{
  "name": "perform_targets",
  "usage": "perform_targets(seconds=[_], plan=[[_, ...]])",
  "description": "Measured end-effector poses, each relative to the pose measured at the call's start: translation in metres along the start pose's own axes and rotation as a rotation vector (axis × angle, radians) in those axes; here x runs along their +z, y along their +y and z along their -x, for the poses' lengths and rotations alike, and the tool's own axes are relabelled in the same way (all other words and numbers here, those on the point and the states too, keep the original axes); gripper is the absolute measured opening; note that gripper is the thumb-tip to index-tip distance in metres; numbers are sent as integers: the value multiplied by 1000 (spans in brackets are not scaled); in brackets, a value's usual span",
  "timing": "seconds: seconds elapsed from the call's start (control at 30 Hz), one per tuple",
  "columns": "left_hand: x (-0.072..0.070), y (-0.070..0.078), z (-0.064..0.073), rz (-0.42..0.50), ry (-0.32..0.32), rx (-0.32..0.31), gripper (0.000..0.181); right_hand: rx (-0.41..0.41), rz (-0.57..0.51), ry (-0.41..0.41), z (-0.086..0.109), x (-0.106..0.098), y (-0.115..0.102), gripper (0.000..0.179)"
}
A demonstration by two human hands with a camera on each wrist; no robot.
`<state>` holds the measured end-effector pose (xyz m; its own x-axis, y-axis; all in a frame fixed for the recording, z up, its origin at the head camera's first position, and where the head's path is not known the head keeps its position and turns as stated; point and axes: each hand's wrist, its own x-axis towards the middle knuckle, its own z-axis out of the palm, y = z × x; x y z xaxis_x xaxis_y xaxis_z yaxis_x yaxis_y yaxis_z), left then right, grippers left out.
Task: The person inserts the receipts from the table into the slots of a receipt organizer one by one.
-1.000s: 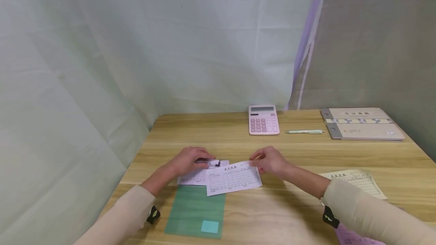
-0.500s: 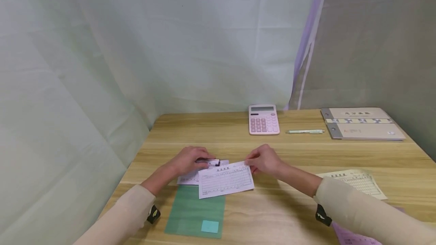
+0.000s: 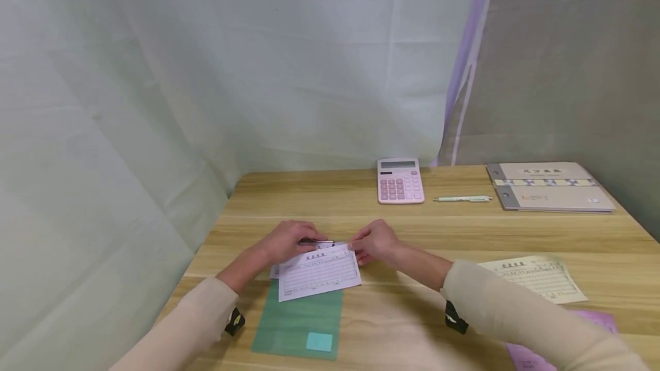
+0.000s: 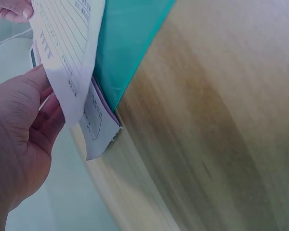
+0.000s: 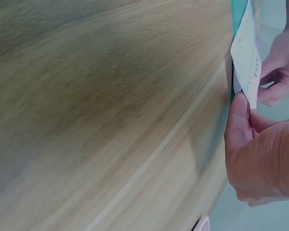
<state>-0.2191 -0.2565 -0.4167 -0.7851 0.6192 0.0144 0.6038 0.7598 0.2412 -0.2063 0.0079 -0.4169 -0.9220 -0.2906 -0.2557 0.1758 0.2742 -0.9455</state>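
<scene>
My left hand (image 3: 290, 240) grips the metal clip (image 3: 318, 241) at the top of a green translucent clipboard (image 3: 283, 325); its fingertips are partly hidden. Between thumb and fingers, my right hand (image 3: 377, 241) pinches the top right corner of a white printed form (image 3: 319, 275). That form lies slanted over the upper clipboard, covering most of another form (image 4: 97, 126) beneath it. In the left wrist view the held form reaches across in front of the left fingers (image 4: 48, 120). From the right wrist side, the right thumb (image 5: 238, 120) presses on the form's edge.
A pale yellow form (image 3: 541, 279) and a purple sheet (image 3: 593, 320), partly under the right sleeve, lie at the right. Along the back are a pink calculator (image 3: 400, 182), a pen (image 3: 464, 198) and a bound folder (image 3: 552, 188). Curtains hang behind the table.
My right hand has moved left, carrying the white form further over the clipboard and the form beneath. The left hand has stayed at the clip. More of the purple sheet shows.
</scene>
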Motion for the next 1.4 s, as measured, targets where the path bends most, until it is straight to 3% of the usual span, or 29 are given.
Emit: perform_targets(seconds=[0.23,0.33,0.53,0.7,0.8,1.07,1.4], plan=[[-1,-2,-1,10,-16,14,31,-26,30,1,-3,11,3,6],[-1,-3,-1,-8,-8,39,31,-73,81,12,-4,15,5,5],[3,0,3,-185,50,161,31,-199,225,28,-7,19,7,8],[10,3,7,-331,134,246,30,-216,270,36,-9,21,7,9],[14,4,9,-365,183,282,31,-219,294,45,-10,23,8,10],[17,8,10,-375,150,220,39,-239,328,66,-12,23,9,16],[18,11,10,-394,144,202,40,-258,329,101,-11,25,11,15]])
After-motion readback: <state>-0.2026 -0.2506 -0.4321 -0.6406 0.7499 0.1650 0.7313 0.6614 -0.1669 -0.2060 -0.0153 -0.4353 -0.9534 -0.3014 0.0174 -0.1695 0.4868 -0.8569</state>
